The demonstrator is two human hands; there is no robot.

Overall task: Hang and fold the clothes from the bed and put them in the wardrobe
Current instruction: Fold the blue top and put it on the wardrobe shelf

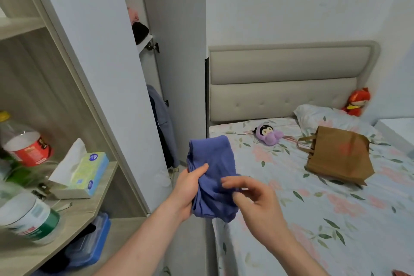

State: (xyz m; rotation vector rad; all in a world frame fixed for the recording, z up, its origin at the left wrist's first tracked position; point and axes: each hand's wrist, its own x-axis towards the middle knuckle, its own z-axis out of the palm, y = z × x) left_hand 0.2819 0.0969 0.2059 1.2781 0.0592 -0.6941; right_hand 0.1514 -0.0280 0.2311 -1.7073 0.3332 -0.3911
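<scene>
Folded blue garment (212,175): held in the air between wardrobe and bed, just off the bed's near corner, bunched into a thick upright wad. Left hand (190,188): grip clamped on the garment's left edge, thumb (200,169) laid across the front of the cloth, fingers hidden behind it. Right hand (253,199): fingers loosely spread and relaxed, tips at the garment's right side (contact with the cloth not clear, motion blur). Bed (313,219): floral sheet, padded beige headboard (289,83) against the wall. On the bed: brown paper bag (338,157) lying on its side, purple plush toy (267,133) near the headboard, floral pillow (324,119), red plush doll (357,102) in the far corner. Wardrobe (100,74): white door standing open, dark and blue clothes (162,127) hanging behind it. Open shelf (89,210) at left: tissue box (85,172) with one sheet pulled up, several bottles (24,148), blue plastic container (89,244) below.
</scene>
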